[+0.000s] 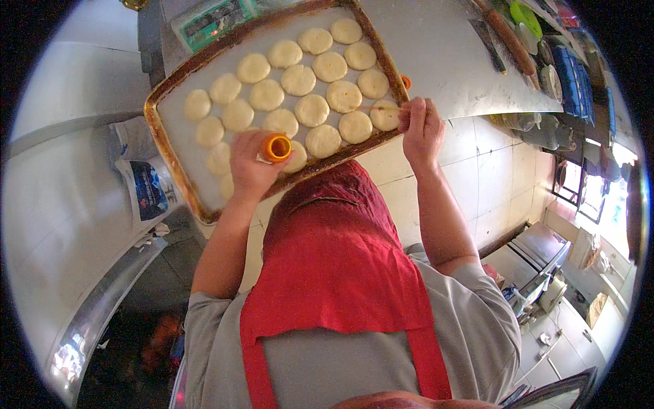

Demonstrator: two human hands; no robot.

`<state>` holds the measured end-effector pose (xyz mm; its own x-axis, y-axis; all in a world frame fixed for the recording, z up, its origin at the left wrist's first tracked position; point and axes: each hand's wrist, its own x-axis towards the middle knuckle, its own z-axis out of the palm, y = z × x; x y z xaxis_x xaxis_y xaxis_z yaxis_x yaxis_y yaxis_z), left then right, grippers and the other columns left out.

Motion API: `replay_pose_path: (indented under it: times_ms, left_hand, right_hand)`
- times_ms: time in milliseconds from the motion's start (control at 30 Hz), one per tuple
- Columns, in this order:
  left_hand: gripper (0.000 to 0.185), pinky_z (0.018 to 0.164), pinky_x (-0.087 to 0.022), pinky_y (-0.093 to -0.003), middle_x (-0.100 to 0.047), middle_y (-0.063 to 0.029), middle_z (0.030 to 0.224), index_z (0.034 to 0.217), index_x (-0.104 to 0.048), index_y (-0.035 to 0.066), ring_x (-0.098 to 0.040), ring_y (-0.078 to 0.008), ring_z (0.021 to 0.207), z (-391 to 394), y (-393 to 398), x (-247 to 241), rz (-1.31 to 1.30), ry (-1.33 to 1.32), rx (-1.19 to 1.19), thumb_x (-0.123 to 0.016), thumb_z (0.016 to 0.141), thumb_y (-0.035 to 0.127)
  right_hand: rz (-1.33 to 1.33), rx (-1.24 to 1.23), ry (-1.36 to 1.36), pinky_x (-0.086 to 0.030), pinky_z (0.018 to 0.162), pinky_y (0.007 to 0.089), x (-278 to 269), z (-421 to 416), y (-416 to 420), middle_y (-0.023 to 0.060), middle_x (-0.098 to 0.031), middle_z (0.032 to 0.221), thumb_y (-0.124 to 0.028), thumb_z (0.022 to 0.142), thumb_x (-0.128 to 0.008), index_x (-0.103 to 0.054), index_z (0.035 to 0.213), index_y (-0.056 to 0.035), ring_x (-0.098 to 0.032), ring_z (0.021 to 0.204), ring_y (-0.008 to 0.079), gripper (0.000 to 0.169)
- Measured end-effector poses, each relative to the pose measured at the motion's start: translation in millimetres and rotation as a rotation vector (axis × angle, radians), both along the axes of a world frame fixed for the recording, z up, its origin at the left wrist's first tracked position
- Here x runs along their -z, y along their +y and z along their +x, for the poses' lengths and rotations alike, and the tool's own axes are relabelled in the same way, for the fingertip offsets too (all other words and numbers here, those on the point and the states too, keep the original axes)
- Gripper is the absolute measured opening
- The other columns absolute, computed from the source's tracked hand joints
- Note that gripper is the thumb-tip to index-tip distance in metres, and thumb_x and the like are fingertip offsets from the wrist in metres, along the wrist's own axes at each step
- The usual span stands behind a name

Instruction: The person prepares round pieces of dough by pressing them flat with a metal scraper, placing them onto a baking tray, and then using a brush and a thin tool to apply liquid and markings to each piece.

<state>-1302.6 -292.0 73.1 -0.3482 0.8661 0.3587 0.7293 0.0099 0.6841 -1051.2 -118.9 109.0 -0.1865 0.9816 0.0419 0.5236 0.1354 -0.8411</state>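
Observation:
My left hand (251, 162) holds a small open orange bottle (278, 146) upright over the near part of a metal baking tray (152, 110). Pinched in my right hand (423, 130), at the tray's right edge, is a thin stick (380, 108), blurred, pointing left over the dough. Flattened rounds of pale dough (298, 80) lie in rows on the tray's light lining. Several rounds on the right, such as one dough round (344, 96), bear small orange dots. My left hand hides part of the rounds beneath it. An orange cap (405, 82) sits just beyond the tray's right rim.
The tray rests on a pale worktop (434, 61). A rolling pin (506, 38) and a dark flat blade (488, 46) lie at the far right, near blue containers (572, 82). A green-edged box (217, 25) stands behind the tray; a printed bag (148, 189) is at left.

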Motion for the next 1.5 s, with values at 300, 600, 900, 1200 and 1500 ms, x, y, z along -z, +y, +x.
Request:
replay_pose_path:
  times_ms: [300,600,900,1200,1500]
  left_hand:
    - [0.044,0.077,-0.045,-0.0412,-0.063,-0.0067,0.09,0.091,-0.065,0.012,-0.058,-0.0298,0.085,-8,-10,-11,-0.019,0.063,0.0,-0.087,0.055,0.023]
    - [0.042,0.076,-0.043,-0.0424,-0.061,-0.0059,0.087,0.089,-0.064,0.012,-0.056,-0.0293,0.084,-18,-16,6,-0.119,0.213,0.002,-0.084,0.053,0.019]
    - [0.045,0.078,-0.043,-0.0424,-0.061,-0.0048,0.091,0.094,-0.064,0.014,-0.057,-0.0302,0.089,1,-5,-4,-0.012,0.132,-0.008,-0.085,0.054,0.017]
    - [0.038,0.073,-0.045,-0.0428,-0.063,-0.007,0.084,0.087,-0.065,0.012,-0.057,-0.0311,0.079,-22,-10,15,-0.037,0.191,-0.111,-0.085,0.056,0.021]
    - [0.04,0.077,-0.043,-0.0418,-0.063,-0.0058,0.087,0.086,-0.067,0.011,-0.057,-0.0287,0.084,-35,-13,4,-0.109,0.138,-0.251,-0.086,0.055,0.03]
  right_hand:
    - [-0.024,-0.215,0.1,-0.048,0.059,0.0402,5,-6,-57,0.0164,-0.06,0.075,-0.013,0.092,-0.056,-0.06,0.084,-0.0036,-0.06,0.066,0.035,0.013]
    - [-0.018,-0.285,0.562,-0.042,0.05,0.0255,-74,-27,-68,0.0067,-0.059,0.075,-0.02,0.102,-0.039,-0.06,0.086,-0.0008,-0.051,0.056,0.0124,0.032]
    - [0.176,-0.725,0.138,-0.047,0.057,0.0329,-79,-73,-74,0.0121,-0.059,0.077,-0.011,0.094,-0.053,-0.059,0.087,0.0008,-0.06,0.062,0.0237,0.015]
    - [-0.096,-0.264,0.527,-0.043,0.052,0.0248,-60,-44,-28,0.0044,-0.057,0.068,-0.029,0.102,-0.039,-0.056,0.082,-0.0015,-0.052,0.057,0.011,0.038]
    - [0.033,-0.296,-0.004,-0.047,0.056,0.0296,-7,-88,11,0.0084,-0.063,0.073,-0.025,0.1,-0.046,-0.058,0.087,0.003,-0.057,0.059,0.0118,0.033]
